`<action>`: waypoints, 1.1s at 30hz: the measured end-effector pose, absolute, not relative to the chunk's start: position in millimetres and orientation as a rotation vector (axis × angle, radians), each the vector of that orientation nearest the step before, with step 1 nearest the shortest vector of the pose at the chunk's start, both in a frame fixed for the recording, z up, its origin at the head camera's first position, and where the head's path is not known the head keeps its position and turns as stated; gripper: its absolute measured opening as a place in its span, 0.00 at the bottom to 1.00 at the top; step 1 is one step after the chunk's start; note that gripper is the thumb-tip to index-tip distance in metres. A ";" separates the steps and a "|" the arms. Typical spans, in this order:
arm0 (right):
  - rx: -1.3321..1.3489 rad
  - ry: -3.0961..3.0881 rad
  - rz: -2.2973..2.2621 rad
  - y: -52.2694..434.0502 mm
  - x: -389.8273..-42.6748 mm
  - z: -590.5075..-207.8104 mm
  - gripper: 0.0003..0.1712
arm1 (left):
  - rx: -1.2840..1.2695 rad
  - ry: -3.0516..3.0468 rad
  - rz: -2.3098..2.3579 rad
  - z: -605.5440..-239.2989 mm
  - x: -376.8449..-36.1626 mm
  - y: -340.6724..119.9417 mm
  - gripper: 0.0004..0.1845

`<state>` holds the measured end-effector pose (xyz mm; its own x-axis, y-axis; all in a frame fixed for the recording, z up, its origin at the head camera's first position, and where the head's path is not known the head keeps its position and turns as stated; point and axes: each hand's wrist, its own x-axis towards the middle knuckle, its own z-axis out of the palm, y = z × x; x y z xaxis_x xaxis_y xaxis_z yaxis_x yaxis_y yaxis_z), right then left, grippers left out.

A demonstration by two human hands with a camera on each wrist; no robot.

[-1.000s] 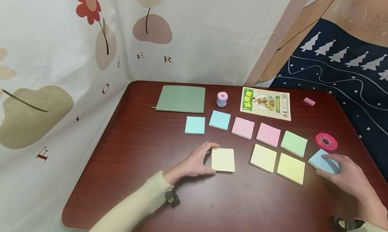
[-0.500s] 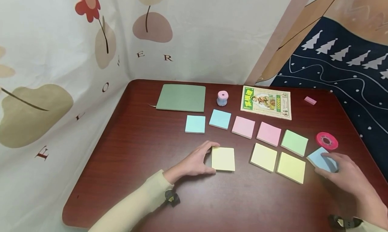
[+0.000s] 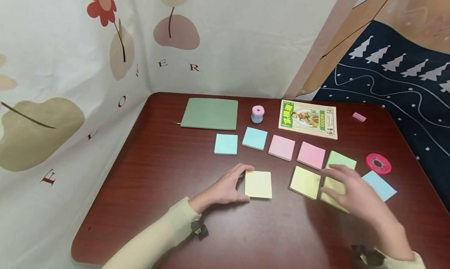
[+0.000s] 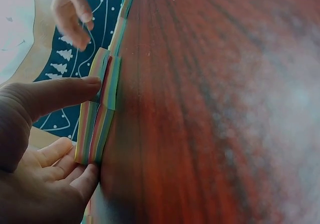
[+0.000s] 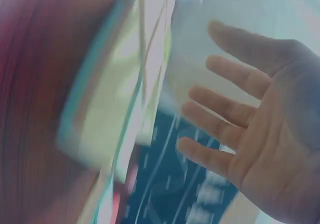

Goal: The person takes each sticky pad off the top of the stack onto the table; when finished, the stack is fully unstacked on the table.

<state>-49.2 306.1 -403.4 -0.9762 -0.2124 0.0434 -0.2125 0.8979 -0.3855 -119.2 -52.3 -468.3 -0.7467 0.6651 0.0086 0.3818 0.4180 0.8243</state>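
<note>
My left hand [image 3: 236, 184] rests on the dark red table [image 3: 165, 175] and holds a yellow sticky pad [image 3: 259, 185] by its left edge, with fingers on the far corner and thumb on the near one. The left wrist view shows this pad [image 4: 97, 119] edge-on between thumb and fingers. Blurred with motion, my right hand [image 3: 351, 189] hovers with fingers spread over another yellow pad [image 3: 328, 196] and holds nothing. Just right of it a blue pad [image 3: 380, 185] lies free on the table. In the right wrist view the hand [image 5: 250, 124] is open, with blurred pads behind it.
Blue pads [image 3: 226, 144] [image 3: 254, 138], pink pads [image 3: 281, 147] [image 3: 311, 155], a green pad [image 3: 340, 158] and a yellow pad [image 3: 305, 182] lie in rows. Behind them are a green notebook [image 3: 210, 113], a small pink cylinder [image 3: 257, 114], a booklet [image 3: 308, 118], a pink eraser [image 3: 359, 117] and a red tape roll [image 3: 377, 163].
My right hand has let go of the blue pad at the right and swung left, over the yellow pad. The left hand has stayed on its yellow pad.
</note>
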 end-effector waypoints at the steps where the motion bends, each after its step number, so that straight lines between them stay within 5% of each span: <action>1: 0.398 -3.061 0.633 292.2 -51.9 -404.2 0.32 | 0.904 2.358 1.245 -468.1 -119.2 -52.3 0.45; 15: 1.044 -2.979 0.654 177.6 -85.7 -436.2 0.38 | 0.994 2.458 1.077 -467.1 -120.3 -51.7 0.47; 33: 0.969 -2.996 0.650 196.6 -83.5 -427.7 0.36 | 1.044 2.523 0.970 -464.7 -119.6 -50.4 0.46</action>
